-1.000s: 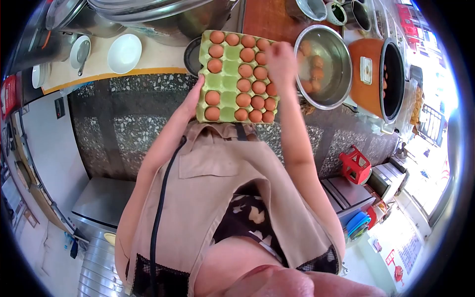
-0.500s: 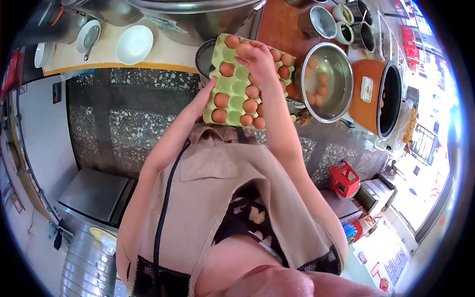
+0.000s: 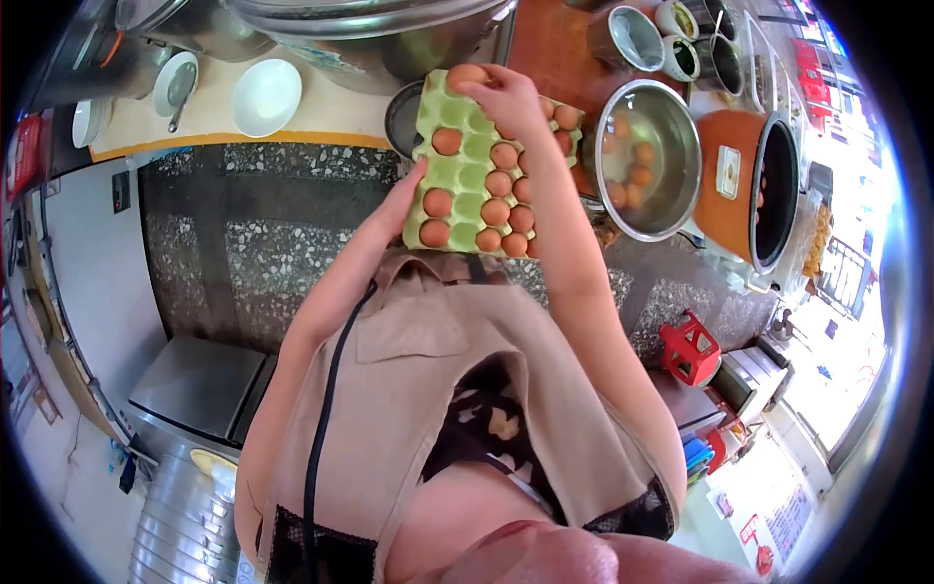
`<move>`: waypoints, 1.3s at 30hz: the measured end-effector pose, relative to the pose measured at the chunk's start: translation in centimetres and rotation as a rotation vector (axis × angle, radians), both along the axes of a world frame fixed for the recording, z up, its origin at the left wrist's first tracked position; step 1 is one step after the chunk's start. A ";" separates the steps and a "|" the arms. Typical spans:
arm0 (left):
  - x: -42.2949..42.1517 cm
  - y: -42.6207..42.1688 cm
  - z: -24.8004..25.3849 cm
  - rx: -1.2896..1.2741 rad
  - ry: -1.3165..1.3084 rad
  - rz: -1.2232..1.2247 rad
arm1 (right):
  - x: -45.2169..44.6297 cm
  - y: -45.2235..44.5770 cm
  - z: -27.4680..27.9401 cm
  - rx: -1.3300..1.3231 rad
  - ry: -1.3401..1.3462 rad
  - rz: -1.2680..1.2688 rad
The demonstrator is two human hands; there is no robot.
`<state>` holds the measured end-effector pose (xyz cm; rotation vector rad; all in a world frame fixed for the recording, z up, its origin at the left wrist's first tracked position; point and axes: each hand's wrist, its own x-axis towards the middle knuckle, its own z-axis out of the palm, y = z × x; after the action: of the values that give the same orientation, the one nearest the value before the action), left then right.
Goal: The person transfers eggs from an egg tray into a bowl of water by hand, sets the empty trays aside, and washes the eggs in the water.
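Observation:
A green egg tray (image 3: 471, 175) tilts up in front of my apron, with brown eggs in part of its cups and several bare cups in the left and middle rows. My left hand (image 3: 405, 198) grips the tray's left edge; its fingers are partly hidden under it. At the tray's far left corner, my right hand (image 3: 508, 99) pinches a brown egg (image 3: 468, 77) between thumb and fingers. My right forearm covers part of the tray's right side. Just right of the tray, a steel bowl (image 3: 637, 222) holds several eggs in liquid.
An orange-brown pot (image 3: 725, 209) with a dark interior stands right of the bowl. Behind the tray is a large steel pot (image 3: 379, 49). A white bowl (image 3: 267, 97) sits on the left counter. On the floor stands a red stool (image 3: 690, 348).
My right hand has shifted slightly left and away from me, to the tray's far corner, its fingers now round the egg there. My left hand keeps its hold on the tray.

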<state>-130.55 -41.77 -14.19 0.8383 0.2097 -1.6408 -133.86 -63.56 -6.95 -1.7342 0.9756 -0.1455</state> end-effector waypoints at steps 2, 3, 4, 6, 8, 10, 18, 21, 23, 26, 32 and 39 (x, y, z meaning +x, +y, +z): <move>-0.1 -0.2 0.6 -0.016 0.001 0.022 | -4.6 -0.4 4.3 0.273 -0.272 -0.218; 0.0 -0.4 0.8 -0.022 0.010 0.010 | -7.5 -1.4 4.3 0.217 -0.328 -0.333; 0.0 -0.4 1.0 -0.049 0.063 0.005 | -10.8 -3.1 3.9 0.155 -0.373 -0.430; 0.1 -0.3 1.4 -0.046 0.098 -0.005 | -15.8 -5.5 4.7 -0.133 -0.173 -0.679; 0.0 -0.4 1.8 -0.047 0.097 -0.012 | -20.2 -8.4 3.3 -0.262 0.021 -0.682; 0.0 -0.5 1.6 -0.047 0.103 -0.012 | -24.6 -11.6 -1.9 -0.268 0.150 -0.623; 0.1 -0.7 2.9 -0.056 0.110 -0.050 | -23.4 -8.7 -2.6 -0.516 0.472 -0.363; 0.0 -0.7 2.9 -0.040 0.087 -0.045 | -18.8 -6.2 -0.4 -1.019 0.428 -0.291; 0.0 -0.8 2.8 -0.037 0.053 -0.044 | -13.6 -3.7 1.5 -0.885 0.126 -0.215; -0.1 -0.6 2.7 -0.036 0.042 -0.026 | -7.9 -2.5 -1.3 -0.921 0.043 -0.021; 0.1 -0.1 0.2 -0.087 0.113 -0.024 | -5.7 -3.9 -4.8 -0.647 0.067 0.172; 0.2 -0.1 -0.5 -0.085 0.145 0.000 | -8.8 -1.6 1.8 0.996 -0.773 -0.396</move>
<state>-130.39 -41.89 -14.68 0.6557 0.2401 -1.6997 -142.63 -65.20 -5.19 -0.4723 0.6045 -0.4554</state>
